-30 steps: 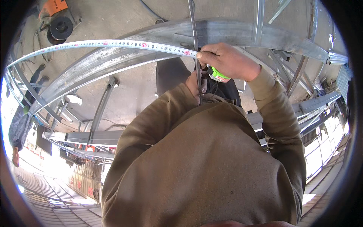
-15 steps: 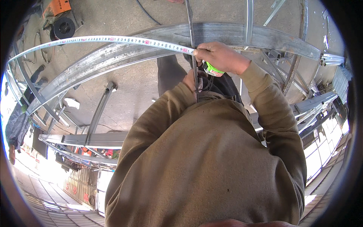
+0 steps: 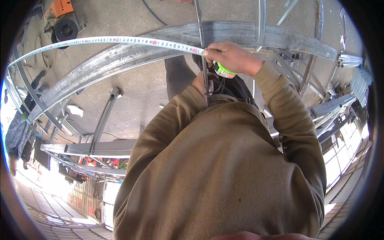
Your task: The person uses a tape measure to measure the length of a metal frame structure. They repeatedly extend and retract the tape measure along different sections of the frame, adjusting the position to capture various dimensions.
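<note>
My right hand (image 3: 236, 59) is closed around a bright green tape measure (image 3: 225, 71), its thumb and forefinger pinching the blade by a narrow steel bar. The pulled-out white tape blade (image 3: 136, 40) runs in a long arc to the far left, above a wide grey steel beam (image 3: 92, 68). The narrow steel bar (image 3: 201, 34) crosses that beam and ends near my waist. Below the tape measure, my left hand (image 3: 200, 84) is closed on the bar's near part; some of its fingers are hidden behind the bar.
A person in grey clothing (image 3: 18, 134) is at the left rim, near the tape's far end. Steel box sections (image 3: 106, 114) stand and lie on both sides. A black wire spool (image 3: 66, 30) and an orange box (image 3: 57, 9) sit at the far left. A dark cable (image 3: 154, 13) lies on the concrete.
My hands keep their hold on the tape measure and the bar, with the blade still stretched left. The whole view has shifted slightly; the person at the left rim has moved a little.
</note>
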Demonstrator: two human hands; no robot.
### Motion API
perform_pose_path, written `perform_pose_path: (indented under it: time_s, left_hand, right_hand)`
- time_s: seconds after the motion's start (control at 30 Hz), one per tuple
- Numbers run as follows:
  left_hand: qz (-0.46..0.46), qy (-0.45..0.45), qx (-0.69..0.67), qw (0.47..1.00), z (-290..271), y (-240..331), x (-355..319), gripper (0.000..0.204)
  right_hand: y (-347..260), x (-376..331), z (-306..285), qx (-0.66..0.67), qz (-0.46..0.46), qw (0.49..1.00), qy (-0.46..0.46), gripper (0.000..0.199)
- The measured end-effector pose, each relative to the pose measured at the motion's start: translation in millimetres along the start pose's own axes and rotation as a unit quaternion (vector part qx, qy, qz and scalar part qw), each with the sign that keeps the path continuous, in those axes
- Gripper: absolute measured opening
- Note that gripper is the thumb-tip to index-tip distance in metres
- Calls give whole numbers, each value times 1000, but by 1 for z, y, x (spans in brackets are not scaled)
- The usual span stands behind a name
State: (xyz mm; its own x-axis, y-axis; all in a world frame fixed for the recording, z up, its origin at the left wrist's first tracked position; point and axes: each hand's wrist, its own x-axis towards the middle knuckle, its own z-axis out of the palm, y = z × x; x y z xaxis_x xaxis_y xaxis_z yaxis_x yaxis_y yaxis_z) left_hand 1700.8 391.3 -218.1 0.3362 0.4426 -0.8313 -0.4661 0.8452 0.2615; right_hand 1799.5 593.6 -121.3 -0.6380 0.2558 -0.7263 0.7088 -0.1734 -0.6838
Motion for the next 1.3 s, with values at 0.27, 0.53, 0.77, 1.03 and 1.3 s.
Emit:
perform_pose_path:
  time_s: [0.27,0.53,0.77,1.03,1.3]
  left_hand:
    - [-41,-13,-109,993,-8,-12,2,27]
    - [94,-129,-169,973,5,-20,26,22]
    - [104,-113,-140,978,3,-28,24,29]
    - [113,57,67,990,-9,-42,15,38]
    - [53,71,-29,996,-7,-22,7,29]
  right_hand:
    - [-8,-8,1,-18,-23,999,27,42]
    - [-44,-53,-1,1,-24,1000,13,33]
    - [-73,-94,7,63,-24,997,-39,41]
    - [-61,-111,13,-41,-15,999,-14,36]
    - [-49,-125,22,44,-3,999,-4,31]
